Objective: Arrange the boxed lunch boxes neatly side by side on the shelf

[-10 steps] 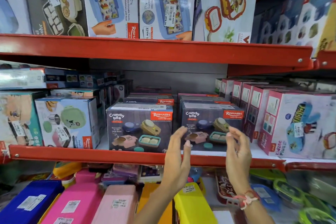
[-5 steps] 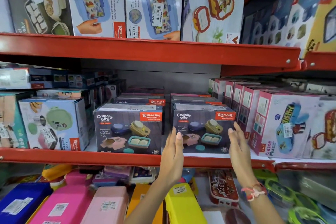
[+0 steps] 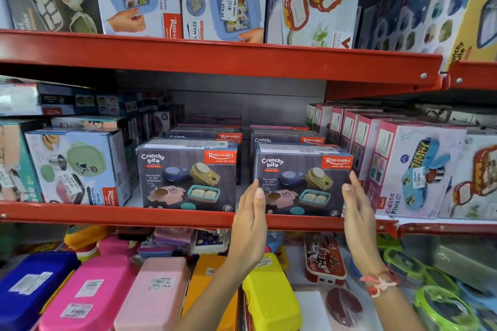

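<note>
Head view: the left hand (image 3: 248, 213) and right hand (image 3: 357, 205), fingers straight and well apart, flank a dark upright box (image 3: 302, 181) picturing small containers, beside its twin (image 3: 188, 173).

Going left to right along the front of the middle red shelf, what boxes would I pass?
Green lunch box carton → left Crunchy Bite box → right Crunchy Bite box, flanked by the left hand and right hand → Kidzee Plus box.
</note>
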